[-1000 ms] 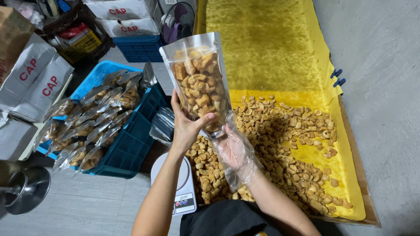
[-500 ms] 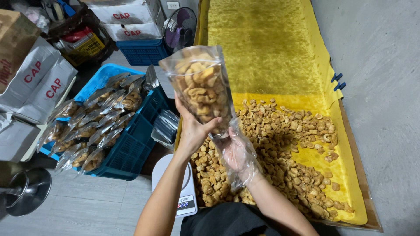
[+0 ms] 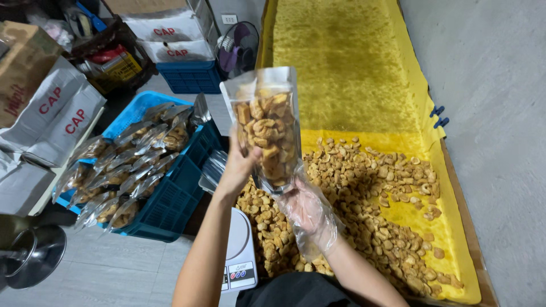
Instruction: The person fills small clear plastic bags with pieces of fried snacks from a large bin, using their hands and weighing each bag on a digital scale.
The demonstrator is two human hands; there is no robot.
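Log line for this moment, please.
left hand: holds snack pouch upright | right hand: gloved, under pouch | blue crate: filled pouches | scale: bare

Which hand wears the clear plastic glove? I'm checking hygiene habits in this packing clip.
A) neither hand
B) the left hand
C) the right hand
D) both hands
C: the right hand, under the clear pouch of snacks, is wrapped in loose clear plastic, while the left hand gripping the pouch's side is bare.
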